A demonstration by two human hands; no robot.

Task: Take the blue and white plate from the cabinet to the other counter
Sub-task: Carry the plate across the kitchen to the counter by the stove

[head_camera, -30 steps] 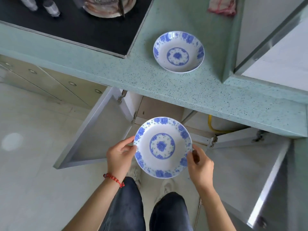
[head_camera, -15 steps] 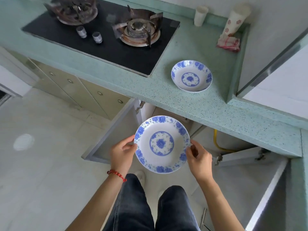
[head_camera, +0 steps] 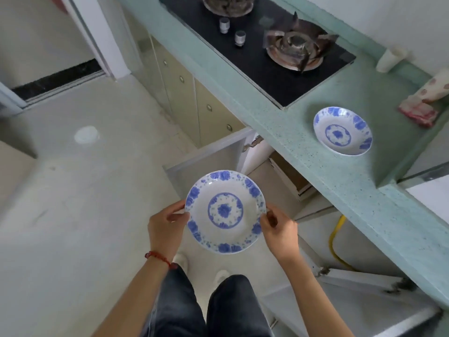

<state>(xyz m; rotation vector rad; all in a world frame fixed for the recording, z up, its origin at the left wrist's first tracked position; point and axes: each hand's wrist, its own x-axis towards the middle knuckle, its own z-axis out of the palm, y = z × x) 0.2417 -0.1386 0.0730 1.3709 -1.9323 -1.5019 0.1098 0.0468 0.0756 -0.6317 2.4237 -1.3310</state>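
A: What's the biggest thing around your grip?

B: The floor (head_camera: 73, 215), pale, spreading under and to the left of your hands. Next the green speckled tabletop (head_camera: 340, 181), running up and to the right of your grip, one continuous run with a black hob (head_camera: 262, 66) set in it.

A: How many burners and knobs?

B: Two burners and two knobs. Below the tabletop you have two open cabinet doors: one door (head_camera: 209, 161) just behind your grip, the other door (head_camera: 364, 283) lower right of it.

A: And plates?

B: Two. One blue and white plate (head_camera: 225, 211) sits between your hands, above your knees and clear of the tabletop. It is round, so no long axis; its face points up toward you, tilted slightly. A second plate (head_camera: 342, 130) rests on the tabletop, well up and right of your grip, face up.

A: The grip itself?

B: Your left hand (head_camera: 165, 229) pinches the plate's left rim, your right hand (head_camera: 279, 234) pinches the right rim, both closed on it.

A: Smaller things?

B: One pink cloth (head_camera: 418, 113) and one white cup (head_camera: 388, 60) far right on the tabletop, one yellow hose (head_camera: 334, 242) right of your right hand, one red bracelet (head_camera: 158, 257) on your left wrist.
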